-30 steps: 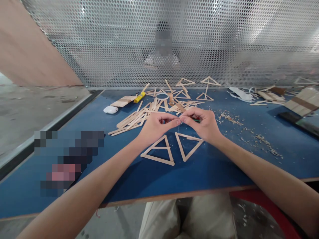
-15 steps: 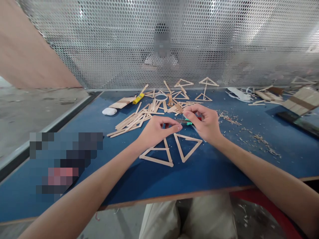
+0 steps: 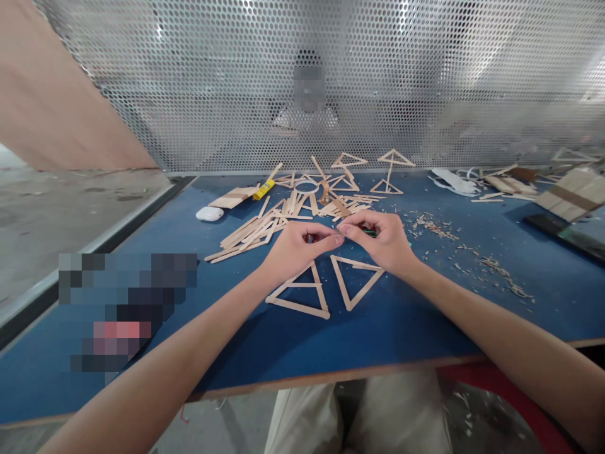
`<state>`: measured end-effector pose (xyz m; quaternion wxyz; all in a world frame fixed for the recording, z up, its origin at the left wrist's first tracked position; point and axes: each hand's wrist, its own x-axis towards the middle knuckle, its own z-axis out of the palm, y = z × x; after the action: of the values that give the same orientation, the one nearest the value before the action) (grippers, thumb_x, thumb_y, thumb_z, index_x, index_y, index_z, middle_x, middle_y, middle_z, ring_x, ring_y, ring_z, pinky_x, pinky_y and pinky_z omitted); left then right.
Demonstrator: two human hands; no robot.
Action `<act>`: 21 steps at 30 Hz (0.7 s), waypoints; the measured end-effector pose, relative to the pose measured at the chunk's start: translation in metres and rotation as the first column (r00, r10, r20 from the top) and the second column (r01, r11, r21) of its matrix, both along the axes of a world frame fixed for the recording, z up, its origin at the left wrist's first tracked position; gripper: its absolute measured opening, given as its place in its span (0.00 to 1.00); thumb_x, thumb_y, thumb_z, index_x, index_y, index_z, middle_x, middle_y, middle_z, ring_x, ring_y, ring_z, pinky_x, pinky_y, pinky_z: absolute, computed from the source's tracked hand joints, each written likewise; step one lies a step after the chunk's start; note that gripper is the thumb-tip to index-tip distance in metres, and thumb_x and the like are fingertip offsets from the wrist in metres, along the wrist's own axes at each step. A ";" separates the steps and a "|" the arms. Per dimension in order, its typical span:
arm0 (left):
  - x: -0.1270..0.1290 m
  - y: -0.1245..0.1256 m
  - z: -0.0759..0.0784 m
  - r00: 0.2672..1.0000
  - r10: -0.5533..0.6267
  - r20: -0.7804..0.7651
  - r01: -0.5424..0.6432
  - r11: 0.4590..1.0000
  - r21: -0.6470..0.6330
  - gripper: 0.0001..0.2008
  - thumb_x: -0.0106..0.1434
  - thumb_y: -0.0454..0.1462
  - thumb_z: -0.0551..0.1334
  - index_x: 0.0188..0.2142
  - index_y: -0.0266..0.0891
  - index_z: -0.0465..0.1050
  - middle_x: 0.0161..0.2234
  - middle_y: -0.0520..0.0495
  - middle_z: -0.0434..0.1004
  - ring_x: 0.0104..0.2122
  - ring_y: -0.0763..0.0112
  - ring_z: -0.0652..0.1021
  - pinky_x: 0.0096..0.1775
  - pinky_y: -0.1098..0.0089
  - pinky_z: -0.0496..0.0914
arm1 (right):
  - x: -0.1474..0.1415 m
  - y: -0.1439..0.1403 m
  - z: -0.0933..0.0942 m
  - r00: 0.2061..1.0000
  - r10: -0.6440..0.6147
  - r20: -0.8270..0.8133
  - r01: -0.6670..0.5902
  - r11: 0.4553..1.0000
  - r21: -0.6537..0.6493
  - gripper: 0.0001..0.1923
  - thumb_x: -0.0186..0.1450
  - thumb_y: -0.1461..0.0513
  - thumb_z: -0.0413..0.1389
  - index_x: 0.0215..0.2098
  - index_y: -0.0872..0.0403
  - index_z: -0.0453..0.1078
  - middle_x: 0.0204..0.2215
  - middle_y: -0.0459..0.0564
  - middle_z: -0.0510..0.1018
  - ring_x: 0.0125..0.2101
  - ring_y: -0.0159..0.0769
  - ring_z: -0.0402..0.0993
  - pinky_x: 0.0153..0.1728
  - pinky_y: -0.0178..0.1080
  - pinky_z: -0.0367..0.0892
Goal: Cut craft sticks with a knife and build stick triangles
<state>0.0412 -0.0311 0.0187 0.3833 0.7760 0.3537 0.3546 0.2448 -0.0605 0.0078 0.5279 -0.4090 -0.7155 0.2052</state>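
My left hand [image 3: 302, 247] is closed in a pinch above the table, thumb against forefinger. Close against it, my right hand [image 3: 380, 239] is pinched too, and the fingertips of both meet. Whatever sits between them is too small to make out. Below the left hand lies a triangle of craft sticks with a crossbar [image 3: 302, 308]. A second craft-stick triangle [image 3: 363, 294] lies below the right hand. Part of a green and red tool [image 3: 371, 232] shows behind the right fingers; its kind is hidden.
Loose craft sticks [image 3: 248, 232] are heaped behind my hands, near a yellow glue tube [image 3: 263, 190] and a white case [image 3: 209, 214]. Wood scraps [image 3: 501, 268] litter the right side. A perforated metal panel [image 3: 227, 94] closes off the back, with a person beyond it.
My right hand has come down and left, so its fingertips now meet the left ones. The left hand has stayed almost in place. A fine thread-like line between them no longer shows.
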 end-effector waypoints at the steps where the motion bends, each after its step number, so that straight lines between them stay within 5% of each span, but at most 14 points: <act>1: 0.000 0.000 0.000 1.000 -0.001 -0.002 0.001 1.000 -0.003 0.13 0.61 0.49 0.69 0.35 0.43 0.85 0.27 0.49 0.80 0.22 0.74 0.65 0.25 0.70 0.58 | 0.000 0.000 0.000 1.000 -0.001 -0.008 0.001 1.000 0.000 0.07 0.66 0.56 0.62 0.35 0.49 0.80 0.35 0.47 0.84 0.34 0.39 0.79 0.36 0.41 0.73; 21: -0.002 0.003 -0.002 0.997 -0.052 -0.049 0.049 0.997 -0.058 0.15 0.64 0.51 0.66 0.38 0.45 0.85 0.34 0.48 0.84 0.29 0.70 0.73 0.30 0.69 0.63 | 0.007 0.006 -0.003 0.980 -0.101 -0.173 0.086 0.992 -0.092 0.10 0.64 0.53 0.63 0.33 0.50 0.81 0.30 0.48 0.82 0.28 0.35 0.73 0.28 0.39 0.67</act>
<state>0.0387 -0.0277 0.0169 0.4051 0.7822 0.3533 0.3151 0.2522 -0.0540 0.0043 0.5810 -0.4440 -0.6364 0.2458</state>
